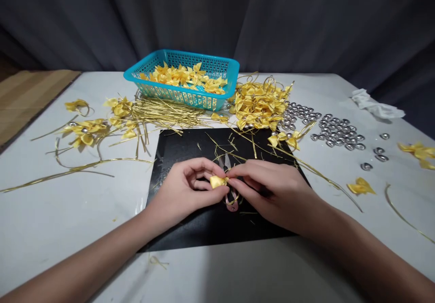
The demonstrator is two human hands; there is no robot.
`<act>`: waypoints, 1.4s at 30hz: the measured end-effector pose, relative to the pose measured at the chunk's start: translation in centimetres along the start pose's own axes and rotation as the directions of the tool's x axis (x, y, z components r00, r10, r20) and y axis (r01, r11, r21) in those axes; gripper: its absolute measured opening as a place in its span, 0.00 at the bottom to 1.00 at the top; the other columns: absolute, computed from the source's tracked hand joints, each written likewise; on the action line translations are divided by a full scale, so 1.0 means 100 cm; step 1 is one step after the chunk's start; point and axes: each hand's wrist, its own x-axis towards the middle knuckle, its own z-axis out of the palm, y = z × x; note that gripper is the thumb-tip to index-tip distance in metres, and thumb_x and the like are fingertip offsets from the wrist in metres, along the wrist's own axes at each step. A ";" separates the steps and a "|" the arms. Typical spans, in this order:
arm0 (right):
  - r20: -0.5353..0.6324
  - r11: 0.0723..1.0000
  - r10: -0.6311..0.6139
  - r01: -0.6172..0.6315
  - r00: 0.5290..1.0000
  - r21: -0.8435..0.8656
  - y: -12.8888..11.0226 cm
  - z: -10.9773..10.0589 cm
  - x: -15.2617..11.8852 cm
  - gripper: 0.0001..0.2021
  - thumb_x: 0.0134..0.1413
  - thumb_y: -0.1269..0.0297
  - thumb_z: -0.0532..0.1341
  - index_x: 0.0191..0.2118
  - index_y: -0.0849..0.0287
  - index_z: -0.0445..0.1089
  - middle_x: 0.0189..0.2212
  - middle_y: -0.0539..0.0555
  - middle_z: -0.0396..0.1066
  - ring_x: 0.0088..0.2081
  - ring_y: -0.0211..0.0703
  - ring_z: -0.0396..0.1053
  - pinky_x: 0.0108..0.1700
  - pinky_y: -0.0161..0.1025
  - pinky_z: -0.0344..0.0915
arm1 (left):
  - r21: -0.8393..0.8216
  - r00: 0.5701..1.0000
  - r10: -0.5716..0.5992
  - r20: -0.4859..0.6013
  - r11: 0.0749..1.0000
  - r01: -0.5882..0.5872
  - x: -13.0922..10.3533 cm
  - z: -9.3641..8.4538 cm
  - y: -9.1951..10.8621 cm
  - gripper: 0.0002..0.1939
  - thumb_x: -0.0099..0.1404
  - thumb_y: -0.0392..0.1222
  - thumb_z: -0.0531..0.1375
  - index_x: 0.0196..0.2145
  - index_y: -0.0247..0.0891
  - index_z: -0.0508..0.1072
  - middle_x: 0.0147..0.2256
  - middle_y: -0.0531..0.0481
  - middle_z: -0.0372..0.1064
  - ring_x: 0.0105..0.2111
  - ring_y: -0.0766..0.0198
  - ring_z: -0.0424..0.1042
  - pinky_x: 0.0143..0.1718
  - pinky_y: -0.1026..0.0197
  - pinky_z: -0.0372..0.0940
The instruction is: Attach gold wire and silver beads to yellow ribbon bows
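Between my two hands, above the middle of a black mat point(190, 230), is a small yellow ribbon bow point(216, 182). My left hand point(190, 185) pinches it between thumb and fingertips from the left. From the right, my right hand point(268, 189) pinches at the bow's edge, where a bit of gold cord shows; exactly what those fingertips grip is partly hidden. Beneath the hands lies a small pair of scissors point(232, 206) with pink handles, its pointed blades point(224, 160) showing beyond the fingers. Thin gold cord clippings are scattered on the mat around it.
A turquoise basket point(234, 74) of yellow bows stands at the back. Before it lies a bundle of gold cords point(166, 112). To its right are a heap of corded bows point(260, 103) and many silver beads point(340, 133). More bows point(86, 128) lie left; white tissue point(375, 105) lies far right.
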 end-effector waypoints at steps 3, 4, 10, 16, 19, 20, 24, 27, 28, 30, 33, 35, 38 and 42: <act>0.037 1.000 -0.020 0.020 0.999 0.010 0.000 -0.002 0.000 0.08 0.59 0.72 0.53 0.34 0.59 0.70 0.26 0.51 0.71 0.27 0.34 0.67 0.29 0.30 0.60 | -0.013 1.000 -0.024 -0.015 1.000 0.024 0.000 0.001 0.002 0.08 0.45 0.29 0.66 0.26 0.32 0.73 0.21 0.55 0.70 0.20 0.73 0.69 0.21 0.76 0.62; 0.054 1.000 -0.025 0.024 0.998 0.011 0.000 -0.002 0.000 0.09 0.59 0.72 0.53 0.33 0.59 0.70 0.26 0.51 0.72 0.27 0.34 0.67 0.29 0.30 0.60 | -0.021 0.999 -0.028 -0.020 0.999 0.027 0.000 0.001 0.003 0.08 0.44 0.29 0.66 0.25 0.32 0.73 0.20 0.56 0.69 0.19 0.74 0.68 0.20 0.76 0.61; 0.137 0.999 -0.033 0.027 0.990 0.043 0.002 -0.003 -0.002 0.11 0.58 0.74 0.52 0.31 0.57 0.70 0.28 0.50 0.72 0.29 0.34 0.68 0.30 0.29 0.60 | -0.032 0.999 -0.022 -0.031 0.999 0.021 -0.001 0.001 0.004 0.06 0.44 0.31 0.66 0.24 0.32 0.72 0.19 0.54 0.69 0.21 0.72 0.68 0.22 0.73 0.62; 0.077 0.892 0.287 -0.295 0.955 0.343 -0.005 0.001 0.002 0.08 0.55 0.65 0.57 0.28 0.58 0.70 0.15 0.45 0.59 0.17 0.29 0.54 0.19 0.28 0.53 | 0.002 1.000 0.001 0.007 1.000 -0.001 -0.001 -0.001 0.001 0.06 0.45 0.31 0.66 0.24 0.33 0.72 0.20 0.56 0.68 0.19 0.75 0.65 0.20 0.75 0.58; 0.211 0.710 0.442 -0.484 0.872 0.512 -0.008 0.001 0.004 0.09 0.54 0.62 0.57 0.27 0.59 0.69 0.13 0.44 0.53 0.15 0.29 0.50 0.16 0.27 0.48 | 0.019 1.000 0.006 -0.002 1.000 -0.006 -0.002 -0.001 0.002 0.06 0.45 0.31 0.66 0.24 0.33 0.73 0.20 0.55 0.68 0.18 0.76 0.63 0.20 0.75 0.57; 0.220 0.694 0.451 -0.495 0.865 0.523 -0.008 0.001 0.004 0.09 0.54 0.62 0.57 0.27 0.59 0.70 0.13 0.43 0.52 0.15 0.28 0.49 0.16 0.27 0.47 | 0.021 1.000 0.007 -0.006 1.000 -0.007 -0.002 -0.001 0.002 0.05 0.45 0.31 0.66 0.24 0.33 0.73 0.20 0.55 0.68 0.18 0.75 0.63 0.19 0.75 0.57; 0.121 0.865 0.316 -0.338 0.941 0.372 -0.006 0.001 0.003 0.05 0.52 0.65 0.60 0.28 0.59 0.71 0.14 0.43 0.53 0.15 0.27 0.48 0.17 0.27 0.47 | 0.017 1.000 0.006 -0.013 1.000 -0.006 -0.003 -0.001 0.001 0.04 0.46 0.32 0.66 0.23 0.33 0.74 0.19 0.54 0.68 0.19 0.74 0.65 0.19 0.74 0.58; 0.041 0.955 0.178 -0.183 0.983 0.234 -0.003 0.001 0.001 0.05 0.54 0.69 0.58 0.30 0.58 0.71 0.17 0.44 0.61 0.18 0.28 0.55 0.21 0.27 0.53 | 0.016 1.000 0.014 -0.005 1.000 -0.014 -0.003 -0.001 0.001 0.04 0.47 0.32 0.65 0.23 0.33 0.74 0.20 0.54 0.69 0.19 0.74 0.66 0.20 0.74 0.59; 0.033 0.967 0.140 -0.143 0.990 0.209 -0.003 0.001 0.001 0.05 0.54 0.70 0.57 0.32 0.58 0.70 0.18 0.45 0.64 0.19 0.28 0.58 0.22 0.27 0.55 | 0.014 1.000 0.018 0.002 1.000 -0.018 -0.003 -0.001 0.001 0.04 0.47 0.32 0.65 0.24 0.33 0.74 0.20 0.54 0.70 0.19 0.74 0.66 0.20 0.74 0.60; 0.043 0.980 0.073 -0.079 0.996 0.180 -0.003 0.000 0.001 0.06 0.55 0.73 0.56 0.34 0.58 0.69 0.22 0.47 0.69 0.22 0.30 0.63 0.25 0.28 0.58 | 0.005 1.000 0.016 0.013 1.000 -0.016 -0.002 -0.001 0.001 0.03 0.48 0.32 0.65 0.24 0.33 0.74 0.20 0.55 0.70 0.20 0.74 0.67 0.21 0.75 0.60; 0.065 0.985 0.010 -0.021 0.998 0.169 -0.003 -0.002 0.001 0.07 0.55 0.76 0.55 0.35 0.59 0.68 0.24 0.48 0.71 0.25 0.31 0.66 0.28 0.28 0.60 | 0.000 1.000 0.008 0.024 1.000 -0.008 -0.001 -0.002 0.001 0.03 0.49 0.32 0.65 0.24 0.33 0.74 0.21 0.54 0.70 0.20 0.74 0.67 0.22 0.75 0.61; 0.068 0.983 -0.005 -0.007 0.998 0.183 -0.003 -0.002 0.001 0.07 0.56 0.76 0.55 0.34 0.60 0.68 0.24 0.48 0.71 0.26 0.31 0.67 0.29 0.27 0.60 | 0.000 0.999 0.012 0.038 1.000 -0.012 0.000 -0.002 0.001 0.02 0.50 0.33 0.64 0.24 0.33 0.74 0.21 0.54 0.70 0.20 0.74 0.67 0.22 0.75 0.61; 0.073 0.983 -0.010 -0.004 0.997 0.186 -0.003 -0.003 -0.001 0.07 0.56 0.76 0.55 0.35 0.59 0.68 0.24 0.48 0.71 0.26 0.31 0.67 0.30 0.27 0.61 | -0.016 0.998 0.020 0.064 1.000 -0.019 0.000 -0.004 0.000 0.02 0.53 0.34 0.64 0.25 0.33 0.74 0.21 0.54 0.70 0.21 0.74 0.68 0.23 0.76 0.62; 0.057 0.987 -0.030 0.021 0.998 0.158 -0.004 -0.006 -0.001 0.06 0.56 0.75 0.55 0.34 0.59 0.67 0.24 0.48 0.70 0.26 0.31 0.66 0.29 0.28 0.61 | -0.036 0.995 0.011 0.102 0.999 -0.007 -0.001 -0.005 -0.001 0.03 0.53 0.34 0.64 0.26 0.33 0.73 0.22 0.54 0.70 0.22 0.74 0.69 0.23 0.76 0.62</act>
